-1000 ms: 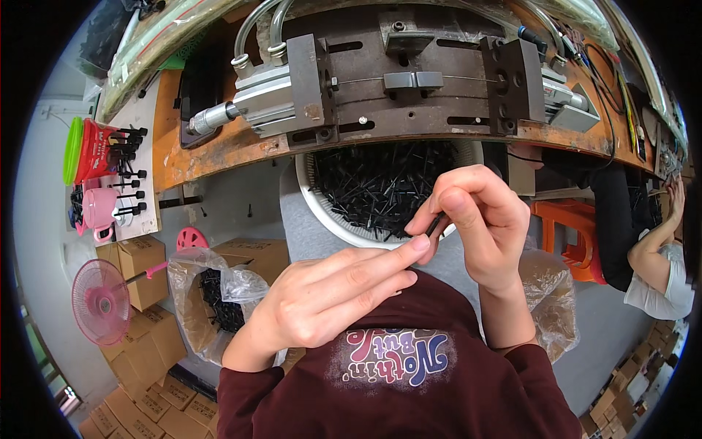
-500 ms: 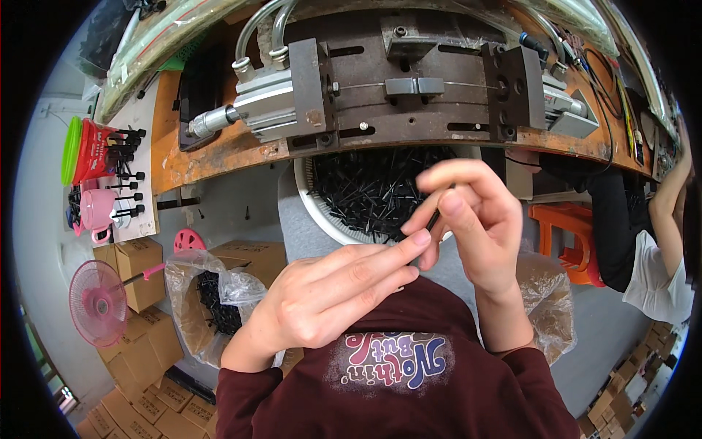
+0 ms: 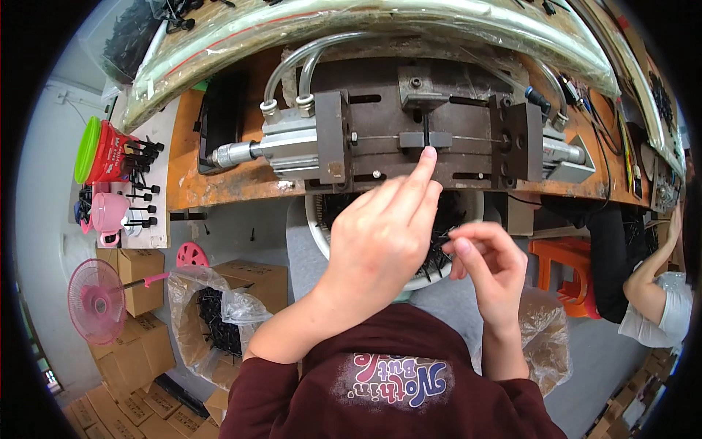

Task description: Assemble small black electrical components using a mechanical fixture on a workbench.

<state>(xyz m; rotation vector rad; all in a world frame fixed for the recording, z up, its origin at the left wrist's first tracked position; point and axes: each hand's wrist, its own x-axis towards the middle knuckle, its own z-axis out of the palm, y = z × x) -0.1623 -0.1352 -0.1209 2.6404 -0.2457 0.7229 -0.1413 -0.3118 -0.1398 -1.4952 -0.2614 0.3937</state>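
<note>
My left hand (image 3: 384, 238) reaches over the bench edge, palm down, with its index finger stretched forward. At that fingertip is the lower end of a thin black pin (image 3: 426, 130), which stands lengthwise between two small grey jaw blocks (image 3: 411, 140) of a metal fixture. The thumb is hidden beneath the hand. My right hand (image 3: 496, 267) hangs lower, in front of the bench, its fingers curled and the thumb close to the index finger. Anything between those tips is too small to make out. Below both hands sits a round white basket (image 3: 316, 233) of black pins.
The fixture has silver cylinders (image 3: 289, 150) with clear hoses. Left of it stand a red tub (image 3: 113, 154), a pink cup (image 3: 110, 212) and a pink fan (image 3: 97, 301). Plastic-lined containers (image 3: 191, 322) and cartons are on the floor. At right, another person's arm (image 3: 654, 267) shows beside an orange stool (image 3: 559, 260).
My hands have parted. The left one has moved forward and up to the fixture, where a black pin now lies between the jaw blocks. My right hand has dropped lower.
</note>
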